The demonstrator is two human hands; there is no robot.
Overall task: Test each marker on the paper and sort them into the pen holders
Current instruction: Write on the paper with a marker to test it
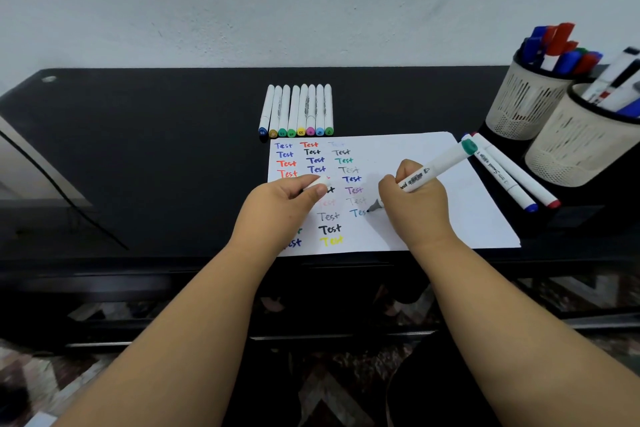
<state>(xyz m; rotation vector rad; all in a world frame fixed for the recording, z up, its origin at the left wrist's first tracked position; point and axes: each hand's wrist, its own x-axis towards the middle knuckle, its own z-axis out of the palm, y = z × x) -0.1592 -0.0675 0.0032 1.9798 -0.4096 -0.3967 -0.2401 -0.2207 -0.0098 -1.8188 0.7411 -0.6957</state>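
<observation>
Judging by the paper (415, 163), already lined with "Test" words, you are past halfway: your right hand (415, 198) grips a teal-capped marker (433, 172) mid-word, your left hand (287, 198) pinches its cap (317, 182), both pen holders (530, 104) hold markers, and eight untested markers (298, 111) wait above.

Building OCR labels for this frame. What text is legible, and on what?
"Test": handwritten many times in several colours on the paper; some faint, some hidden by the hands.
"Tes": unfinished word at the tip of the marker in the right hand.
Marker barrel print and barcode: blurred.
Cap numbers on the marker row: unreadable.
</observation>
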